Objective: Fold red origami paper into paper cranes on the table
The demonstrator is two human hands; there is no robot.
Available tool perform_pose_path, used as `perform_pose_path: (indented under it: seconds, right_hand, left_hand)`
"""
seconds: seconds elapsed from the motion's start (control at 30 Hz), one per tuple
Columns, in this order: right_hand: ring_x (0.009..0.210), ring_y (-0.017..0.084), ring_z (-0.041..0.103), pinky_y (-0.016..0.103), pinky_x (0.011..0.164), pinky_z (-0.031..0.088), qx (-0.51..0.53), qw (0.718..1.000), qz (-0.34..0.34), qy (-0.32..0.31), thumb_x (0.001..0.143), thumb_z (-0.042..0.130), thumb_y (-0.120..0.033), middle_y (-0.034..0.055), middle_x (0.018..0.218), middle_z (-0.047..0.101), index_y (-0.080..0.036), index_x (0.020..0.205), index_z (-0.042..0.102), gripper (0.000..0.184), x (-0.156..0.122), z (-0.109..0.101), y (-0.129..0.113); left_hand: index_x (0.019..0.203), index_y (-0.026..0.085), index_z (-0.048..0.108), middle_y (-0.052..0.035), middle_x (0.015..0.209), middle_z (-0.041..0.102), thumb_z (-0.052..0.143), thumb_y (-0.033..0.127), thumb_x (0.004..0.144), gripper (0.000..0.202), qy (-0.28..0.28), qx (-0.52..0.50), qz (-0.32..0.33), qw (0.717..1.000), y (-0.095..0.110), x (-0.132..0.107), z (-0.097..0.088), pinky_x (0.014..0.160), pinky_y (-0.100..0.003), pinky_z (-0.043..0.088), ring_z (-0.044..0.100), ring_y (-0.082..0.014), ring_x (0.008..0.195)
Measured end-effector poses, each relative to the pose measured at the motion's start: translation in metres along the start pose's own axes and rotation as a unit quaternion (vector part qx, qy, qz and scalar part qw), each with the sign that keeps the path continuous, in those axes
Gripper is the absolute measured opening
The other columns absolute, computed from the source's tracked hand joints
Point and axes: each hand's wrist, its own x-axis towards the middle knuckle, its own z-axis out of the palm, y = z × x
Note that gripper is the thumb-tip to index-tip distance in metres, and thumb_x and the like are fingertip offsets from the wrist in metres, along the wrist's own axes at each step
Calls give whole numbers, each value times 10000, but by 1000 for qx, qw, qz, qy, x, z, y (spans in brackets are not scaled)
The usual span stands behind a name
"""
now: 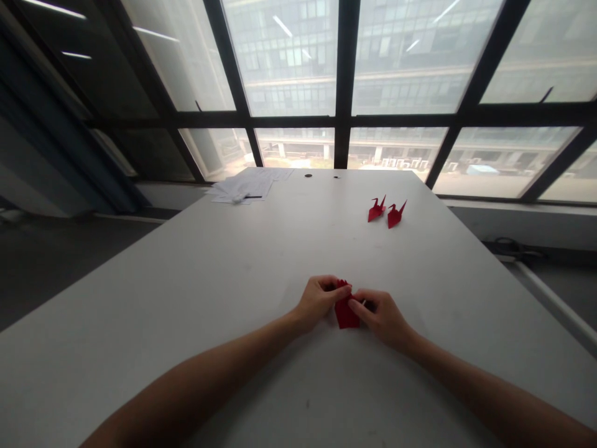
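Forearms enter from 6 o'clock over white desk (209, 280). Loose sheets (247, 185) at 11 o'clock. Fingers of left hand (317, 302) and right hand (385, 317) pinch folded red paper (346, 313) at centre, flat on desk, probably steadying creases. Two red cranes (377, 210) parked at 1 o'clock, out of the way.

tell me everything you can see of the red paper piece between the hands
The red paper piece is a small, partly folded sheet, matt, with creased layers on top and a flat, squarish lower part. It sits on or just above the white table, near its front middle. The left hand and right hand pinch its upper edge from either side.
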Motion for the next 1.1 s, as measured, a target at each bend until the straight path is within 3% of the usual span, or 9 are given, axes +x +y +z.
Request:
perform_pose_path:
  seconds: [0.13, 0.23, 0.33, 0.4, 0.5, 0.67, 0.9, 1.1]
  right_hand:
    - [571, 136, 520, 242, 532, 388, -13, 999, 22, 20, 851, 645, -367, 3, 638, 648, -163, 743, 704, 238, 0, -1, 3]
    - [553, 144, 528, 246, 506, 392, 12, 995, 33, 89, 846, 654, -418, 13, 601, 635, -154, 689, 680, 308, 1, -2, 6]
    - [589, 167, 577, 265, 536, 449, 46, 991, 37, 123, 832, 673, -454, 39, 647, 669, -146, 708, 684, 333, 2, -4, 8]
    - [622, 183, 608, 279, 566, 478, 66, 990, 41, 114, 831, 673, -467, 52, 685, 686, -141, 745, 698, 338, 3, -5, 10]
    - [666, 195, 635, 287, 607, 495, 99, 991, 45, 72, 839, 667, -462, 56, 727, 702, -138, 800, 716, 330, 5, -6, 11]
    - [661, 171, 608, 264, 608, 464, 110, 993, 36, 24, 852, 655, -424, 44, 751, 709, -141, 832, 734, 294, 5, -10, 9]
    - [615, 147, 538, 255, 575, 411, 116, 992, 39, -18, 865, 626, -444, 20, 694, 654, -138, 830, 718, 321, 4, -13, 8]
    - [615, 142, 511, 253, 573, 389, 119, 991, 45, -26, 861, 630, -471, 15, 699, 638, -138, 853, 718, 345, 4, -15, 9]
  left_hand:
    - [768, 120, 709, -28, 710, 676, 817, 407, 702, 314, 22, -18, 17, 999, 2, 1, 1, 619, -232, 445, 577, -124, 644]
    - [978, 124, 731, -70, 859, 718, 808, 406, 722, 388, -26, 1, 13, 1000, 3, 1, 0, 684, -254, 473, 626, -157, 737]
    - [886, 100, 742, -74, 788, 707, 805, 421, 723, 366, -56, 41, 12, 998, 1, 0, 0, 640, -249, 456, 612, -152, 687]
    - [780, 97, 728, -56, 709, 684, 816, 416, 709, 339, -44, 57, 19, 997, -1, 0, 0, 604, -239, 436, 589, -139, 637]
    - [775, 99, 721, -54, 703, 680, 815, 421, 711, 341, -26, 48, 23, 998, -2, 0, 1, 608, -242, 448, 590, -141, 636]
    - [1149, 161, 676, -75, 962, 698, 644, 460, 877, 406, 2, -2, 51, 999, 1, 1, -1, 676, -255, 496, 618, -150, 751]
    - [1116, 186, 676, -85, 1072, 637, 704, 342, 856, 304, -33, 36, 143, 988, 1, -1, -3, 764, -241, 481, 561, -167, 911]
    - [1176, 199, 658, -95, 1127, 581, 666, 316, 889, 310, -49, 45, 160, 985, 2, 0, -5, 757, -239, 478, 541, -165, 930]
